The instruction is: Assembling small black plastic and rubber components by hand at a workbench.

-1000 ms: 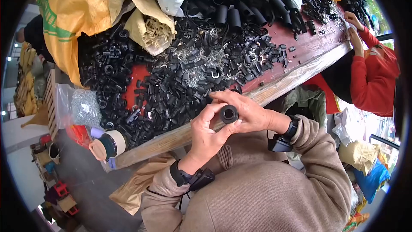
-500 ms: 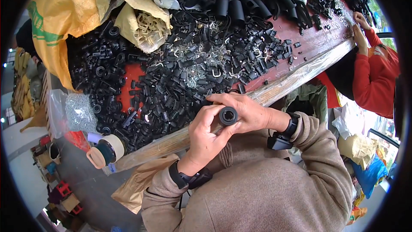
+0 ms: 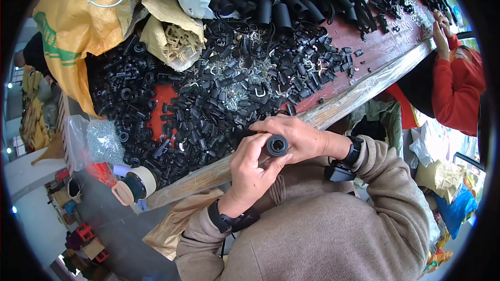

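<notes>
Hands: left hand and right hand met at the near edge of the surface, both curled shut around one black tube piece.
Tube piece: pinched between the fingers of both hands, its round open end facing up.
Beyond the hands: heap of small black plastic parts mixed with bent metal clips.
Left of the hands: tape roll at the surface's edge.
Far right: another person's red sleeve.

Tube between both hands, heap of parts behind it.
</notes>
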The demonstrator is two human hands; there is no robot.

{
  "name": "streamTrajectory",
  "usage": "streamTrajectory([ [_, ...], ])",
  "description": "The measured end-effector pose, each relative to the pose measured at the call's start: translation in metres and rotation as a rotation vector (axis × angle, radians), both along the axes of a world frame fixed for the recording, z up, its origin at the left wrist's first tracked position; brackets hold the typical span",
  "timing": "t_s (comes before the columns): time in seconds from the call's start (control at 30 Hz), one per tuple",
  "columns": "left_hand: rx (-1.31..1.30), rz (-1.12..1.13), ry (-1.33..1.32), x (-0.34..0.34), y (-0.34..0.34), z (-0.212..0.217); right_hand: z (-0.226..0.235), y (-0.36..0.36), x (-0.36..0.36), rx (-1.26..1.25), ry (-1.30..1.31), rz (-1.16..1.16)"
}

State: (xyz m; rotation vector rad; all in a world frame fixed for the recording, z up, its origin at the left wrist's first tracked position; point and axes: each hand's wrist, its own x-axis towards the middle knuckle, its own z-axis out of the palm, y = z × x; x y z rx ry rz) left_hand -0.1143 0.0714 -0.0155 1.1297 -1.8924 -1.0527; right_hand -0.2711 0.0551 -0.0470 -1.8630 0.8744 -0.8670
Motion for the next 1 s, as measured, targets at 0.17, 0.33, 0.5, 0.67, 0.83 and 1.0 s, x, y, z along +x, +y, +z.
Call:
streamTrajectory([
  [0.17,-0.074,-0.029,-0.066,0.000,0.007,0.010,0.001,0.004,-0.001,-0.023,0.007,0.011],
  [0.33,-0.123,-0.030,-0.124,0.002,0.013,0.011,0.000,0.006,-0.001,-0.084,0.023,0.019],
  [0.5,-0.144,-0.024,-0.143,0.002,0.012,0.009,-0.001,0.006,-0.001,-0.093,0.011,0.015],
  [0.67,-0.155,-0.042,-0.171,0.002,0.007,0.006,-0.002,0.004,-0.001,-0.042,0.009,0.012],
  [0.83,-0.205,-0.064,-0.205,0.003,0.003,0.004,-0.007,0.005,-0.001,-0.050,0.001,-0.011],
  [1.0,-0.181,-0.047,-0.180,0.009,0.005,0.009,-0.005,0.002,-0.004,-0.096,-0.090,0.016],
])
